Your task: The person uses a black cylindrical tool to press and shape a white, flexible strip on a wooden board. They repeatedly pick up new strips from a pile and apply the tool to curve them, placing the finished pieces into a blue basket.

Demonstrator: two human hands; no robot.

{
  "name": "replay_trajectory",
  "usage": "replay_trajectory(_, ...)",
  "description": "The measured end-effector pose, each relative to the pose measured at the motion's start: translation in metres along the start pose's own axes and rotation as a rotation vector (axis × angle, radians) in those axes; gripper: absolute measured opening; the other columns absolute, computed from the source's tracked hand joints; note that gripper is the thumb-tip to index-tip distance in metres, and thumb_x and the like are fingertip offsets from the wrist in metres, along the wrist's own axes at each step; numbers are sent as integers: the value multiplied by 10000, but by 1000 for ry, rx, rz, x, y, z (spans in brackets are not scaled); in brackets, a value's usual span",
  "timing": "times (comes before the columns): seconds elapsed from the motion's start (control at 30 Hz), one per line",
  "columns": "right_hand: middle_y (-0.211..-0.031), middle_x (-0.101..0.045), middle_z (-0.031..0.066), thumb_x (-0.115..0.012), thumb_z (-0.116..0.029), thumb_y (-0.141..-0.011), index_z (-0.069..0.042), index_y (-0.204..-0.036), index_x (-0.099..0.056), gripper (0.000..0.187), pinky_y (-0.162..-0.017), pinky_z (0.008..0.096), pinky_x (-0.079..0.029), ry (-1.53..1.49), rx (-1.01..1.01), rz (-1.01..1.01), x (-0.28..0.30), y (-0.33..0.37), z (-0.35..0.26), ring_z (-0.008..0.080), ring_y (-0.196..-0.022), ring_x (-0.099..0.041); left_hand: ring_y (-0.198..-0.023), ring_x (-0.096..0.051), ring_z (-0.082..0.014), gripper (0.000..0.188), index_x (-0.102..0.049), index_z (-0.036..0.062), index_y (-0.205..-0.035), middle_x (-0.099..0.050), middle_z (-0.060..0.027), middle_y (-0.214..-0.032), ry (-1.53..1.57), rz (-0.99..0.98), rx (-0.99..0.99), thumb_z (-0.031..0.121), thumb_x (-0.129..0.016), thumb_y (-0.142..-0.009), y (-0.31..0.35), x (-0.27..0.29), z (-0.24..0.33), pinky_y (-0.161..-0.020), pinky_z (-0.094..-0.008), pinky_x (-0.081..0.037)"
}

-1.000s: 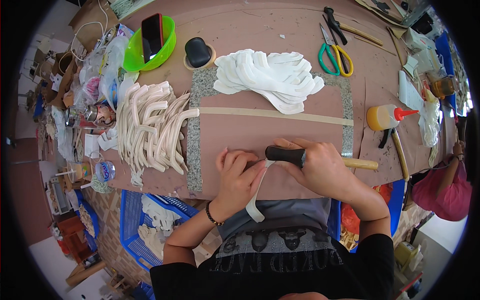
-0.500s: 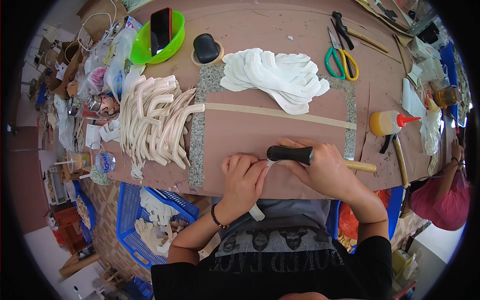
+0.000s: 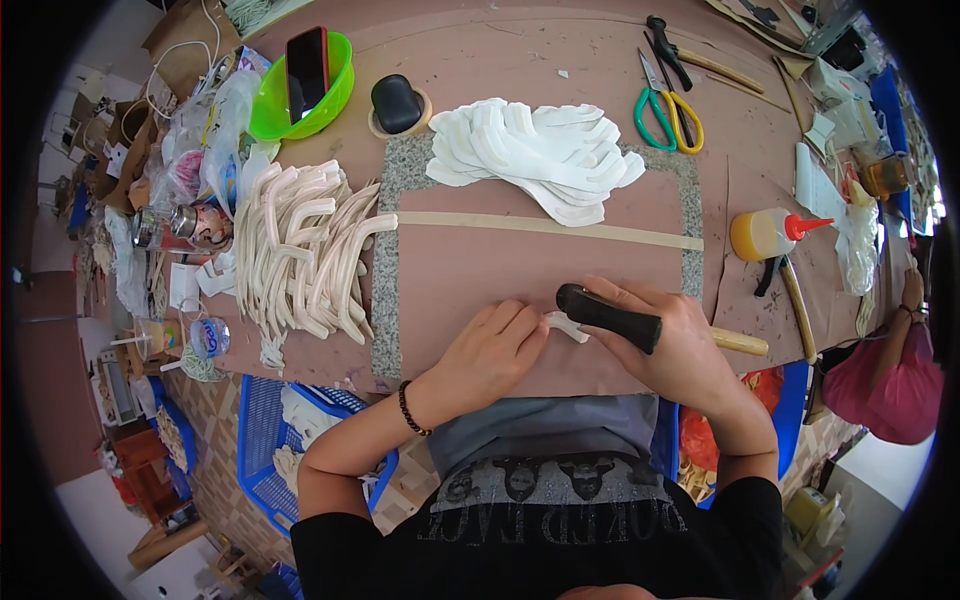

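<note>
A hammer with a black head (image 3: 610, 318) and a pale wooden handle (image 3: 740, 342) is gripped in my right hand (image 3: 672, 352), low over the board at the table's near edge. My left hand (image 3: 485, 352) has its fingers bent together at one end of a small curved white strip (image 3: 568, 326). The strip lies between my two hands, its right end next to the hammer head. Beyond my hands lies a pile of flat white curved pieces (image 3: 530, 155). To the left is a heap of cream, rolled-edge strips (image 3: 300, 250).
Scissors (image 3: 668, 110), another hammer (image 3: 690, 55) and a red-tipped glue bottle (image 3: 765, 235) lie to the right. A green bowl (image 3: 345, 95) with a phone stands far left. A blue basket (image 3: 262, 440) sits below the table edge. Another person's arm (image 3: 895, 340) shows at far right.
My hands have moved slightly apart, the hammer shifting right and its head tilting. The white strip that hung below my left hand now shows on the board between the hands.
</note>
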State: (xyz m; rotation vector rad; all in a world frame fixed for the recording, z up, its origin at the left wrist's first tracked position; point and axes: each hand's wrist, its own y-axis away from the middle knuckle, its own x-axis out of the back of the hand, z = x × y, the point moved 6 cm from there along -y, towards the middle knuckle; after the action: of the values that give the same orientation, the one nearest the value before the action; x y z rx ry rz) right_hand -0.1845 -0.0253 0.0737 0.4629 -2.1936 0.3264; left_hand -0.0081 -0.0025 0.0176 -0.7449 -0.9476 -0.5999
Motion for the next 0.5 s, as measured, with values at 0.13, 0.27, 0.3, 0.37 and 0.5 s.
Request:
replay_trajectory(0.13, -946, -719, 123, -778, -188, -866, -65, -1307, -685, 467, -658, 438, -573, 4, 44, -43, -9, -4, 1, 358, -756, -704, -997, -599, -317, 354, -673, -80, -1157, -606, -157, -1073, 115, 27, 61, 39, -650, -824, 7, -5, -6, -848, -402, -539)
replay_trajectory(0.27, -955, -719, 122, -788, -183, -856, -76, -1306, -691, 473, -662, 443, -573, -18, 38, 0, -6, -3, 1, 356, -769, -705, -999, -598, -318, 356, -675, -86, -1163, -605, -162, -1068, 12, 67, 84, 20, -646, -824, 9, -1, 6, -853, -399, -540)
replay_trajectory(0.3, -956, -719, 122, -791, -179, -853, -77, -1305, -693, 474, -662, 443, -573, -30, 45, 24, -4, -3, -1, 354, -772, -705, -1003, -598, -319, 362, -673, -89, -1168, -606, -163, -1075, 27, 66, 98, 19, -643, -825, 10, -1, 5, -861, -400, -540)
replay_trajectory(0.37, -955, -717, 121, -793, -169, -849, -75, -1297, -695, 469, -660, 441, -572, -36, 88, 22, -5, -2, -5, 355, -769, -704, -1012, -599, -321, 373, -671, -97, -1179, -608, -166, -1088, 55, 64, 116, 17, -638, -826, 10, 0, 2, -877, -401, -538)
replay_trajectory(0.5, -961, -716, 122, -802, -148, -834, -70, -1281, -700, 465, -660, 439, -571, 13, 79, -50, -15, -5, 3, 354, -766, -702, -1020, -597, -325, 405, -667, -99, -1202, -608, -166, -1097, 62, 79, 181, 14, -633, -815, 18, -3, 4, -892, -402, -530)
